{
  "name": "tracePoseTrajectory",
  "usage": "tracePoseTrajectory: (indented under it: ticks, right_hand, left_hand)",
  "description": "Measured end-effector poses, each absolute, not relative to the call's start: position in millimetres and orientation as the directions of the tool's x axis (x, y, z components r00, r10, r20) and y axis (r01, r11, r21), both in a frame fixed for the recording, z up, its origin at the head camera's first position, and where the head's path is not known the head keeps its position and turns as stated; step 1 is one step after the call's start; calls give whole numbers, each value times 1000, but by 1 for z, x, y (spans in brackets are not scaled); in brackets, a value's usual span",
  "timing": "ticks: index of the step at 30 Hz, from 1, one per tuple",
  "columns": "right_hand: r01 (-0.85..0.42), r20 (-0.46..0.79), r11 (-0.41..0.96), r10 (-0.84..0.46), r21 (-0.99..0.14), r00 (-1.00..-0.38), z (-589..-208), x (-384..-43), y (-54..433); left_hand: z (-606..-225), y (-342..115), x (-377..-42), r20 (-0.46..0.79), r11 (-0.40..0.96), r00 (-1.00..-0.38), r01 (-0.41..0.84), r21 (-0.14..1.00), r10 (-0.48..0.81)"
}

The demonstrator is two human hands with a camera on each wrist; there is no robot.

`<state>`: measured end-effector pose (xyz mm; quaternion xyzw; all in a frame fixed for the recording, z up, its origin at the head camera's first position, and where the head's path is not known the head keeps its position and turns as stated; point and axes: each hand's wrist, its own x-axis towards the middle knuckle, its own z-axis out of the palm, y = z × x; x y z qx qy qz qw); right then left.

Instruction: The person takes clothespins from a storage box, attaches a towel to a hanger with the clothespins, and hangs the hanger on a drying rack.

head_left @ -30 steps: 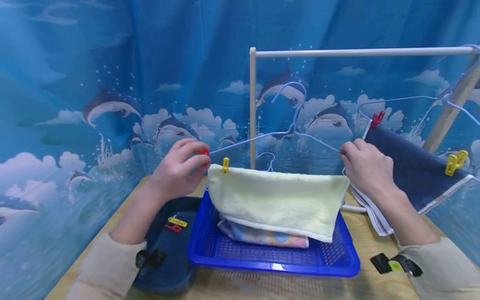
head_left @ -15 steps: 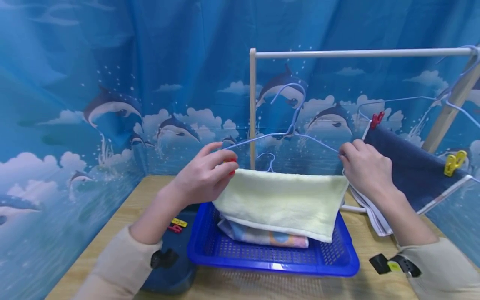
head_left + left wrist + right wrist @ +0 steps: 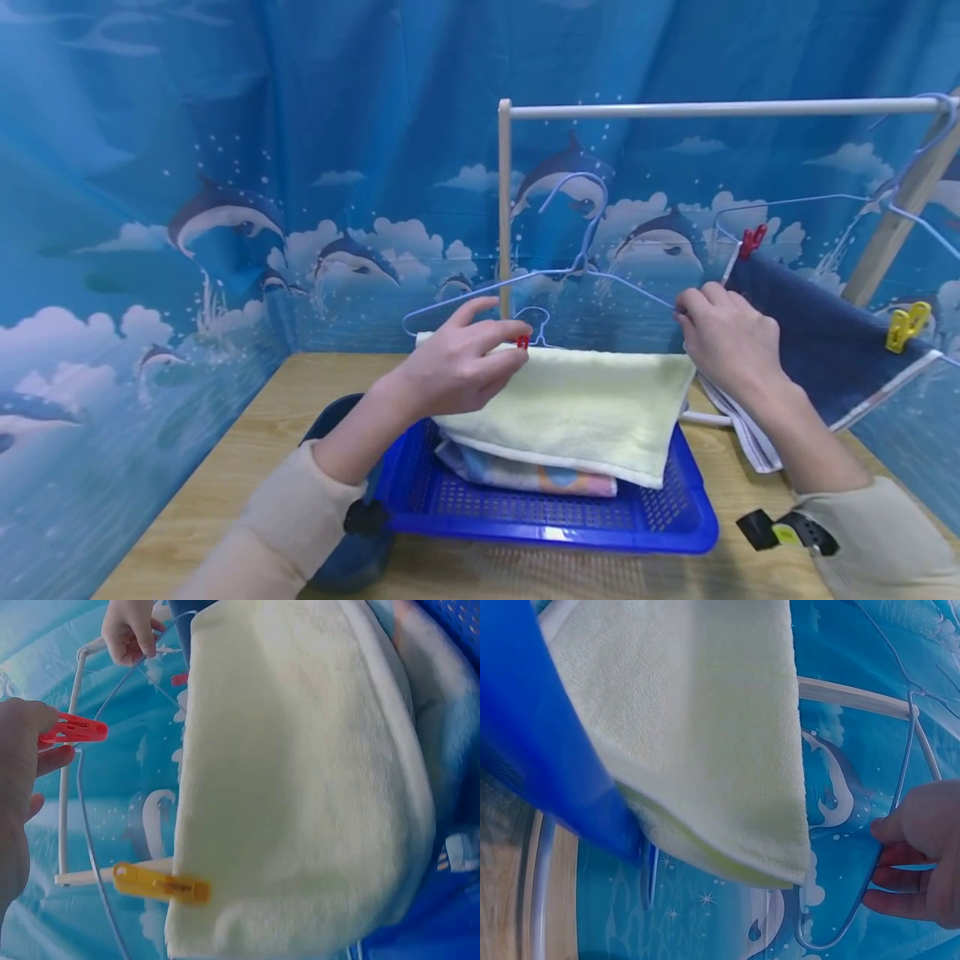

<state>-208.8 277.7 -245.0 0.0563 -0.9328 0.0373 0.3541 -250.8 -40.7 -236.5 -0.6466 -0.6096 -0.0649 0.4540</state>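
A pale yellow towel (image 3: pixel 577 400) hangs folded over the bottom bar of a light blue wire hanger (image 3: pixel 581 262). My left hand (image 3: pixel 465 362) pinches a red clothespin (image 3: pixel 82 730) near the middle of the towel's top edge. The left wrist view shows this clothespin apart from the towel. A yellow clothespin (image 3: pixel 161 885) grips the towel's top edge near its left end; in the head view my left hand hides it. My right hand (image 3: pixel 731 337) holds the hanger's right arm between thumb and fingers, beside the towel's right corner.
Below the towel stands a blue basket (image 3: pixel 555 533) with a patterned cloth (image 3: pixel 525 477) inside. A dark blue tray (image 3: pixel 348 558) is left of it, partly behind my forearm. Behind rises a drying rack (image 3: pixel 720 109); a navy towel (image 3: pixel 810 333) with red and yellow clothespins hangs at right.
My left hand has moved right along the towel's top edge with the red clothespin, from the hanger's left end toward the middle. My right hand keeps its hold, almost still.
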Motion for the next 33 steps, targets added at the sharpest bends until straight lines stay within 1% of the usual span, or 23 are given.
tracePoseTrajectory:
  ticks: [4, 8, 15, 21, 29, 33]
  right_hand:
    - [-135, 663, 990, -82, -29, -744, -246, -209, 277]
    - [-142, 678, 990, -95, -15, -729, -247, -210, 277]
    - [-139, 674, 990, -91, -18, -733, -247, -210, 277]
    - [-145, 674, 989, -97, -14, -733, -249, -210, 276]
    - [-150, 679, 989, -107, -5, -727, -249, -210, 276]
    - [-146, 672, 989, -109, 1, -732, -248, -209, 276]
  left_hand:
    - [-240, -29, -253, 640, 180, 230, 842, -509, 733]
    - [-242, -19, -255, 636, 206, 202, 837, -507, 744]
    - [-247, 0, -259, 630, 213, 215, 819, -533, 747]
    - [-252, 20, -258, 609, 199, 180, 842, -502, 773]
    - [-257, 47, -260, 571, 206, 141, 841, -500, 809]
    - [-259, 55, -262, 589, 240, 150, 813, -530, 794]
